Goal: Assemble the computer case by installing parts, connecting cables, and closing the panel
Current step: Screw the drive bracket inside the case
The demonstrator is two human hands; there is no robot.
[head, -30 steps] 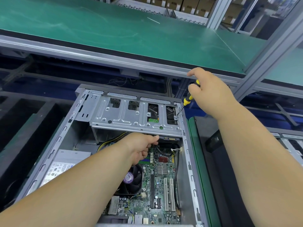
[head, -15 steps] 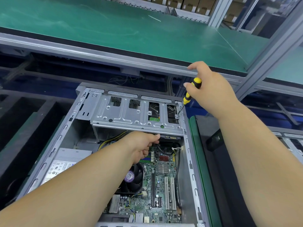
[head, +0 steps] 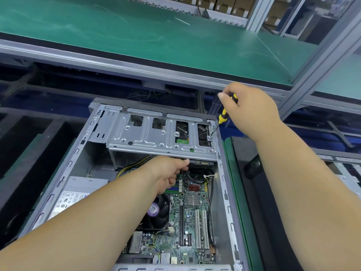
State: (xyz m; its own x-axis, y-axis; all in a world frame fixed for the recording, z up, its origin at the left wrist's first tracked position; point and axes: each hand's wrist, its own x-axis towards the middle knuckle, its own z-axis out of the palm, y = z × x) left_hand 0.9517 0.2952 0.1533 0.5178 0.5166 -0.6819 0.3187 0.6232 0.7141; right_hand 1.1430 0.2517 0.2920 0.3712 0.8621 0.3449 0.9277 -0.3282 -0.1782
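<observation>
— So, which step is this?

— Fastening the drive cage, by my guess. The computer case lies open on its side in front of the person, and the cage spans its far end, toward twelve o'clock. The right hand is closed round a yellow-and-black screwdriver, whose tip sits on a screw at the cage's right corner, about one o'clock from the middle of the case.

— And the other hand?

— The left hand is curled in under the cage's near edge, thumb pointing toward three o'clock. It seems to be bracing the cage or gripping something beneath it; I can't tell which from here, the fingers are tucked out of sight.

— What's already in?

— The motherboard fills the floor of the case, the cooler fan is at about six o'clock from the left hand, and the power supply sits at nine o'clock. No side panel in view, so closing is well off.

— Next move?

— Probably turning the driver while pressing straight down the shaft, so the tip doesn't slip off. The left hand should hold the cage steady until the screw seats. Cables would follow.
</observation>
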